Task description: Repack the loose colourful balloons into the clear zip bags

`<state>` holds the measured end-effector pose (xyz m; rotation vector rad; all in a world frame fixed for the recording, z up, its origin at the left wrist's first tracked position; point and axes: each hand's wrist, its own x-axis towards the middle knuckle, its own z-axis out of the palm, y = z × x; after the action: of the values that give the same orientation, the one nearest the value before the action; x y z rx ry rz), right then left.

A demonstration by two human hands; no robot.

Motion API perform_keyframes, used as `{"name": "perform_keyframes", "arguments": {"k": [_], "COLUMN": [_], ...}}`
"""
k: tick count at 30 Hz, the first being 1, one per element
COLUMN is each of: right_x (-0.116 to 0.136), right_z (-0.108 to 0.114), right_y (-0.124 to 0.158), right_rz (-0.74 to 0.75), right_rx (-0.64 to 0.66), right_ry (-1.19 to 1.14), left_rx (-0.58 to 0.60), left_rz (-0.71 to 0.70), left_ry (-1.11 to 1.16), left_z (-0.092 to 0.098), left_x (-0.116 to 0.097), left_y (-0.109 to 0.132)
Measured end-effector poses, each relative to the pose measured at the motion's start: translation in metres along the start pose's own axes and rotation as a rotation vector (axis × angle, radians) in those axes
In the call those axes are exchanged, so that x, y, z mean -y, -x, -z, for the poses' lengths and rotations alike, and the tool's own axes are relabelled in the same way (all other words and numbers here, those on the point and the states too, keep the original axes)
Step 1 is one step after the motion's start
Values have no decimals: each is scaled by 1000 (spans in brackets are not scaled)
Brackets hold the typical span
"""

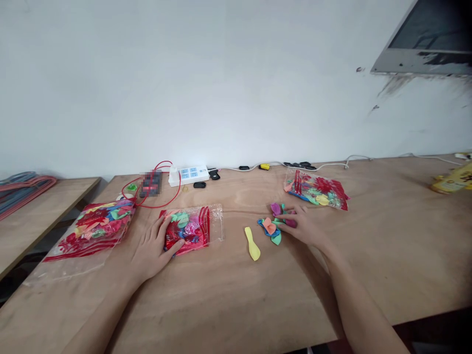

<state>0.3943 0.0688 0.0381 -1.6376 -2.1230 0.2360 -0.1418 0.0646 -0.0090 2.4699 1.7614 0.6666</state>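
My left hand lies with fingers spread against the left edge of a clear plastic bag with red print, which holds balloons of several colours. My right hand reaches over a small loose pile of uninflated balloons, its fingers stretched out and apart. In that pile show a purple balloon, an orange balloon and a green balloon; the fingers partly cover others. A yellow balloon lies flat by itself between the two hands, nearer the pile.
Another bag of balloons lies behind my right hand, and a larger one at the left. Along the wall are a white power strip, a red cable and small dark items. A yellow package sits far right.
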Motion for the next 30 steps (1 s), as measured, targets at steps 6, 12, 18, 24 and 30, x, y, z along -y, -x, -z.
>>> {"name": "perform_keyframes", "arguments": {"k": [6, 12, 18, 24, 30], "right_x": [-1, 16, 34, 39, 55], "right_z": [-6, 6, 12, 2, -20], "right_y": [-2, -2, -3, -5, -4], "right_rz": [-12, -215, -400, -402, -296], "right_rx": [-98, -197, -305, -243, -102], "right_ry": [-93, -400, -749, -871, -952], "left_rx": [4, -3, -25, -23, -2], "left_rz": [-4, -17, -9, -12, -12], "left_ry": [-15, -6, -3, 1, -15], "left_z": [3, 3, -1, -2, -2], "left_x": [-1, -2, -1, 1, -1], "left_y": [0, 0, 1, 1, 2]}}
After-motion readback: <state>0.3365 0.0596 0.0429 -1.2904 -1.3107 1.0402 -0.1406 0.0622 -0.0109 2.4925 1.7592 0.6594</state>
